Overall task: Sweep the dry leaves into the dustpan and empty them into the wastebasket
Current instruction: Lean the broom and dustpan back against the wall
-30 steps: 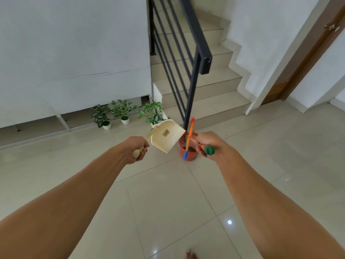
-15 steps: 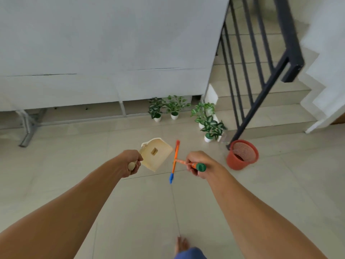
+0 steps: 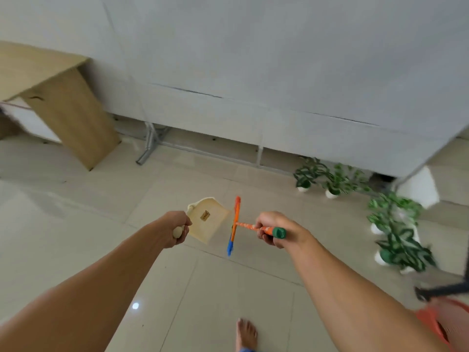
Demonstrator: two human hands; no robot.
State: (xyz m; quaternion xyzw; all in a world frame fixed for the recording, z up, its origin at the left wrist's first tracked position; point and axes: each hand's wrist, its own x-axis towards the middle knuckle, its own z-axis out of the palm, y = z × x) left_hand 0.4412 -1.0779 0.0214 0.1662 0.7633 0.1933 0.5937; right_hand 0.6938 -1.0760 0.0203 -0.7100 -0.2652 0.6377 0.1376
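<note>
My left hand [image 3: 176, 227] grips the handle of a cream dustpan [image 3: 208, 219], held up over the tiled floor. To its right, my right hand [image 3: 275, 229] holds a small broom [image 3: 236, 224] by its orange handle with a green cap; the broom's orange and blue head stands on edge next to the dustpan. The red wastebasket [image 3: 442, 323] sits at the bottom right corner, partly cut off by the frame and by my right arm. No dry leaves show on the floor.
Several small potted plants [image 3: 396, 224] in white pots stand along the wall at the right. A wooden desk [image 3: 58, 97] is at the far left, a white panel on a metal frame [image 3: 152, 146] ahead. A dark railing foot [image 3: 441, 290] is by the wastebasket. My bare foot [image 3: 246, 334] is at the bottom.
My view has swung left: the stairs and railing have left the frame, the wastebasket has slid to the bottom right corner, and the desk has appeared. Both hands keep their grips.
</note>
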